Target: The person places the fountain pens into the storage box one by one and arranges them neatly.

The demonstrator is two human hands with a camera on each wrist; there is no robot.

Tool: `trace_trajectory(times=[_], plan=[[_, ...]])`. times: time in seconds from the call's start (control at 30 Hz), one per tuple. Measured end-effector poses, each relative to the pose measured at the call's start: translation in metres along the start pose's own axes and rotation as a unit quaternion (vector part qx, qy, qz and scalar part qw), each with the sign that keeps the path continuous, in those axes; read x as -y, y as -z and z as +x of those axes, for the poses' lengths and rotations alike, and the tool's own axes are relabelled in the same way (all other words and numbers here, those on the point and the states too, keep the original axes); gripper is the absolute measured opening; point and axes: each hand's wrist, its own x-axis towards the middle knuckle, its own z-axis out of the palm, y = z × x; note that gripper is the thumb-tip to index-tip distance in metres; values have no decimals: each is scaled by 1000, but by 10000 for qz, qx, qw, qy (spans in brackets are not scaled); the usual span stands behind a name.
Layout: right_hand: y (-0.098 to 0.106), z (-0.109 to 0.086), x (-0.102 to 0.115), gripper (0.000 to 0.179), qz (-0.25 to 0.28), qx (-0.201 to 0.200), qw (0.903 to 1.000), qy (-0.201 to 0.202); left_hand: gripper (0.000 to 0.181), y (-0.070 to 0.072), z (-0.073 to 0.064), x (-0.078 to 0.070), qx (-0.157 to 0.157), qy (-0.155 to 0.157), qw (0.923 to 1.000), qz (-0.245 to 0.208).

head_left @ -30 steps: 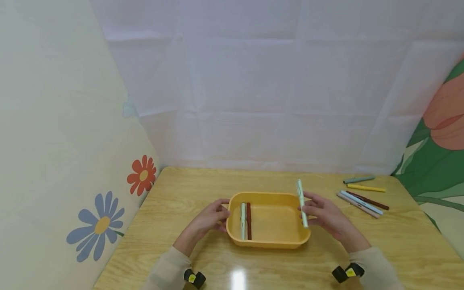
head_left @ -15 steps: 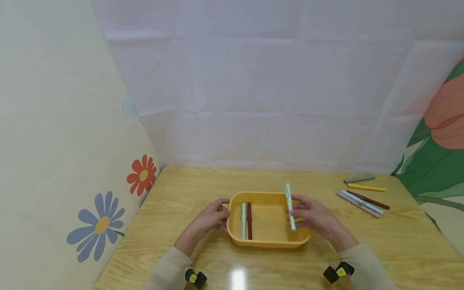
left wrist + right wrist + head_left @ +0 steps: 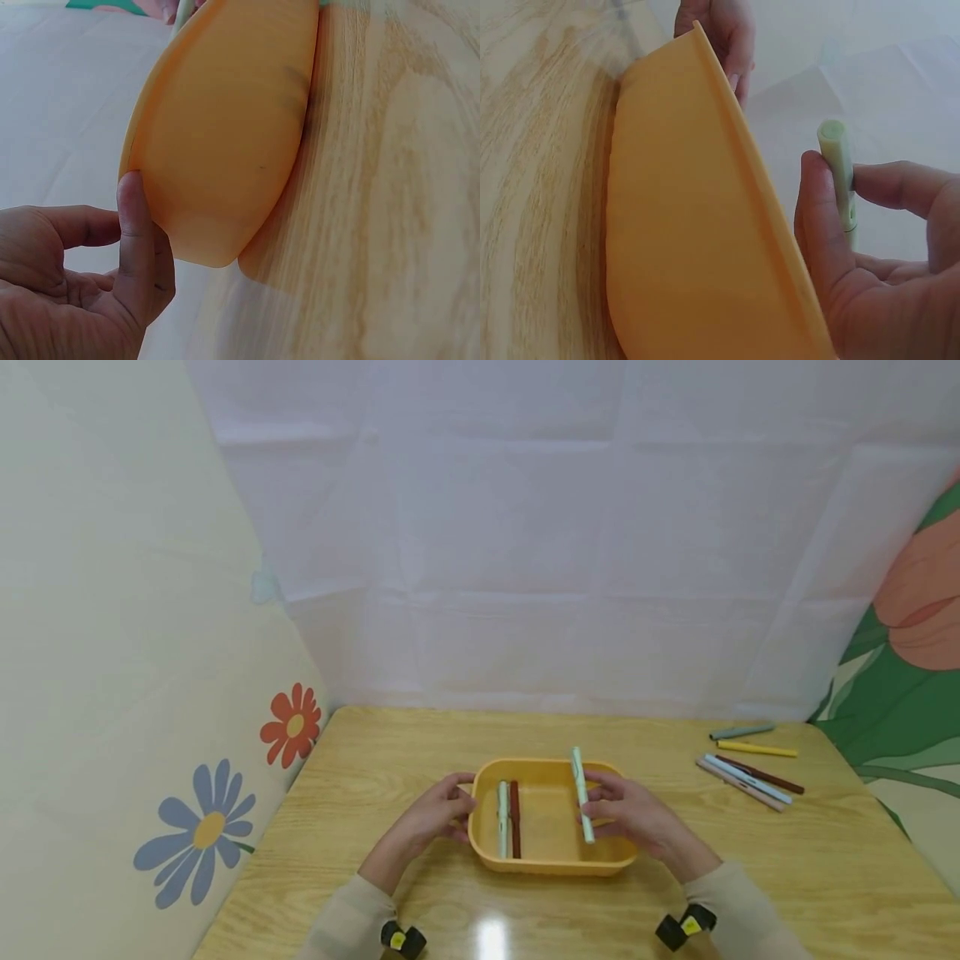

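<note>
My right hand [image 3: 626,810] pinches a pale green pen [image 3: 582,797] between thumb and fingers, holding it nearly upright over the right part of a yellow-orange plastic tray [image 3: 555,865]. In the right wrist view the green pen [image 3: 838,161] shows above the level of the tray's rim. Inside the tray on the left lie another pale green pen [image 3: 502,820] and a dark red pen [image 3: 514,820], side by side. My left hand [image 3: 435,814] holds the tray's left end; the left wrist view has a fingertip [image 3: 131,191] against the wall just under the rim.
At the table's back right lie a grey-green pen [image 3: 741,732], a yellow pen [image 3: 757,749], a dark red pen [image 3: 772,777], a light blue pen [image 3: 750,779] and a pinkish pen [image 3: 738,785]. A white cloth [image 3: 480,568] hangs behind the wooden table [image 3: 390,735].
My right hand has carried the pale green pen leftward from the tray's right edge to above its inside. The left hand stays at the tray's left end.
</note>
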Motion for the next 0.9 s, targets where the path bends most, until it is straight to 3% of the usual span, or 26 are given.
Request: trace_trajectory(times=[0.9], plan=[[-28, 17, -13, 68, 128, -53, 9997, -197, 50, 0, 0, 1, 19, 80, 10000, -34]])
